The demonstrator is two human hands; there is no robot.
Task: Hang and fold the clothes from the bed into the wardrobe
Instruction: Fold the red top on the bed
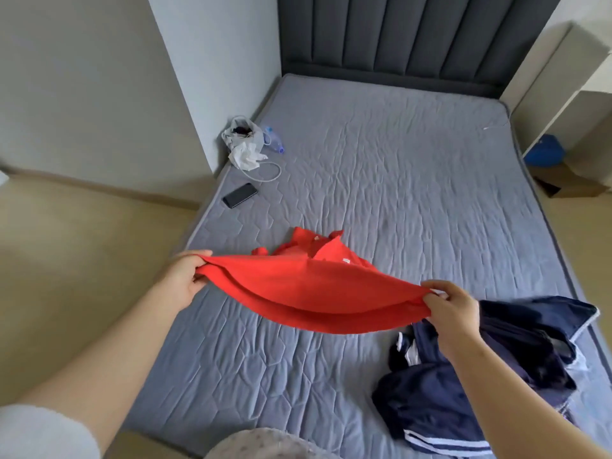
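**Q:** Where does the garment in hand lie, and which way does it run?

**A:** The red shirt (308, 293) hangs over the near half of the bed (397, 154), towards its left edge. Its hem is stretched taut from left to right, roughly parallel to the foot edge. The body of the shirt runs away from the person towards the headboard (414, 34), and the collar end rests crumpled on the mattress.

**Q:** How do the hands stand to it?

**A:** Each hand takes one end of the hem. The left hand (185, 276) is at the bed's left edge, its fingers curled under the cloth and its thumb on top, gripping that corner. The right hand (453, 313) pinches the opposite corner between thumb and fingers, above the heap of navy clothes (496, 376) that lies at the near right corner. Neither hand is nearer the shirt than the other, as both are already on it.

**Q:** What does the coming move turn on?

**A:** Probably on the collar end, which lies beyond both hands. A lift or shake would have to free it from the mattress before the shirt could be spread flat for folding.

**Q:** What else is on the bed?

**A:** Along the far left edge lie a phone (239, 195), a white cable (265, 173), a plastic bag (243, 135) and a bottle (273, 140), all well apart from the shirt. White shelving (563, 94) stands off the far right corner; whether it is the wardrobe cannot be told.
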